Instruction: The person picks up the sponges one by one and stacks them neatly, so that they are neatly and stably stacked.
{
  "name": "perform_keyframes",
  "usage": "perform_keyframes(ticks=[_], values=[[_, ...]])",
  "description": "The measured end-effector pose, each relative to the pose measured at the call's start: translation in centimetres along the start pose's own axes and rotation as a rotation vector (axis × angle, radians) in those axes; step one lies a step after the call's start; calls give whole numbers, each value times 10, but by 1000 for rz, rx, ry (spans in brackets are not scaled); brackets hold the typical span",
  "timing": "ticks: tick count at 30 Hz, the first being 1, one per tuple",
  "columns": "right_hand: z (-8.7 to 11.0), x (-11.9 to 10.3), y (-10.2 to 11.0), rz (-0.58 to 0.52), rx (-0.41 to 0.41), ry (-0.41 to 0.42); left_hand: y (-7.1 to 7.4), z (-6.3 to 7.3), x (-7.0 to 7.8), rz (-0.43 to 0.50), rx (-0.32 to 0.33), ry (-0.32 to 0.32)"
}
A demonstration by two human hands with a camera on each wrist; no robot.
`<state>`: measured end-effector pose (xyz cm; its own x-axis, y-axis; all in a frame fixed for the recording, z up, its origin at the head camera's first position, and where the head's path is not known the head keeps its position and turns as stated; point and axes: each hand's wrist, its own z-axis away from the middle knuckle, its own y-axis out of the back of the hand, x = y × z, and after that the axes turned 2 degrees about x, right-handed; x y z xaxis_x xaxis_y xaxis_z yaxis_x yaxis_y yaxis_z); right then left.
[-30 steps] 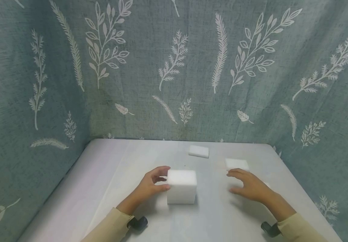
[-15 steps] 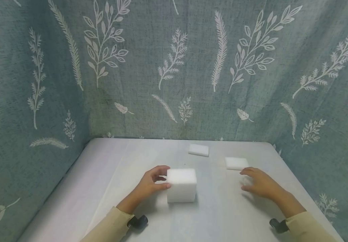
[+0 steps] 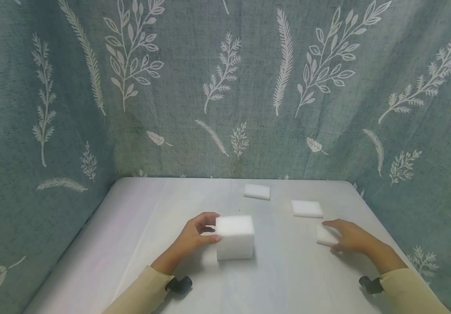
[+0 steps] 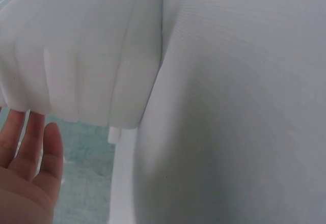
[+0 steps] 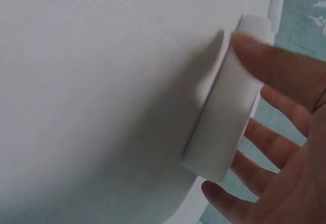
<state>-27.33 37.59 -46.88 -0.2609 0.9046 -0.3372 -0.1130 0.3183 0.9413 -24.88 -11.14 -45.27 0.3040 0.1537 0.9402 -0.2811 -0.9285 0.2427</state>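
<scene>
A block of several white sponges [image 3: 235, 237], stacked flat, stands on the table. My left hand [image 3: 193, 235] holds its left side, thumb at the front and fingers behind; the left wrist view shows the layers of the sponge stack [image 4: 76, 56] and fingertips at its edge. On the right, my right hand [image 3: 352, 237] reaches over a single white sponge [image 3: 326, 235] lying flat. In the right wrist view its thumb [image 5: 265, 61] overlaps one side of the sponge [image 5: 224, 112], while the other fingers are spread along the far side.
Two more white sponges lie flat farther back: one sponge [image 3: 306, 209] just behind the right hand, another sponge [image 3: 257, 192] near the back edge. A leaf-patterned green curtain [image 3: 194, 87] surrounds the white table [image 3: 162, 205] at the back and sides.
My right hand has moved right and away from the stack, to the single sponge at the right, which now shows beside its fingers. The left hand stays on the stack.
</scene>
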Motion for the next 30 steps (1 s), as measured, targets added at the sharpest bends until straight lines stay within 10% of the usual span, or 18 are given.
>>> perform_keyframes(ticks=[17, 30], values=[[2, 4, 12, -10, -39, -71, 1, -1, -1, 22, -1, -16], [-3, -14, 22, -12, 10, 79, 1, -2, -1, 34, 5, -26]])
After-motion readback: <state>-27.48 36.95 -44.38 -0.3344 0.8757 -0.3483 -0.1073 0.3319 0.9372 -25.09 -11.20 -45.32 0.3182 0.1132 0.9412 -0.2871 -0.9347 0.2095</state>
